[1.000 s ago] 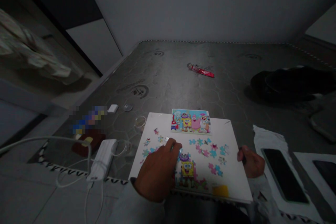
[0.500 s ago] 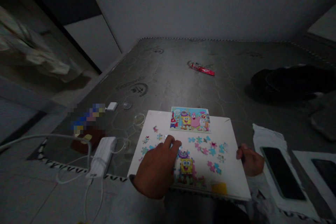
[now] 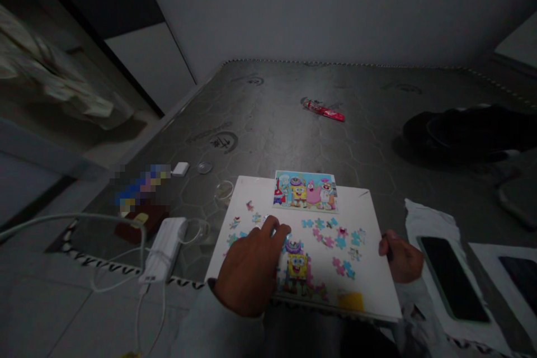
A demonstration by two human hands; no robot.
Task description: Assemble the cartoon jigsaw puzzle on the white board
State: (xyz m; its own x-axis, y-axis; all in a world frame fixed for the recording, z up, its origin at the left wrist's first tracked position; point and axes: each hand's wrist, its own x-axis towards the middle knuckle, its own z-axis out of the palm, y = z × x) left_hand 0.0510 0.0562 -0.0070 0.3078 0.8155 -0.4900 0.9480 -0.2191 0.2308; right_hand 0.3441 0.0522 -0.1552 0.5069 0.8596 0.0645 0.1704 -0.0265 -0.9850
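The **left hand (image 3: 249,268)** is curled down over the **white puzzle board (image 3: 369,296)**, fingertips right by the assembled **SpongeBob section (image 3: 297,268)**, and whether it's pinching a piece, I can't tell! The **right hand (image 3: 401,257)** is curled at the board's right edge, its grip unclear. Loose **puzzle pieces (image 3: 331,238)** lie scattered between them. The SpongeBob **picture card (image 3: 305,191)** sits at the far edge, long side across. Beyond it, plenty of open room on the grey **mattress (image 3: 268,123)**, with a **red wrapper (image 3: 324,111)** well off, its label unreadable. A dark **phone (image 3: 453,278)** lies just right of the board!
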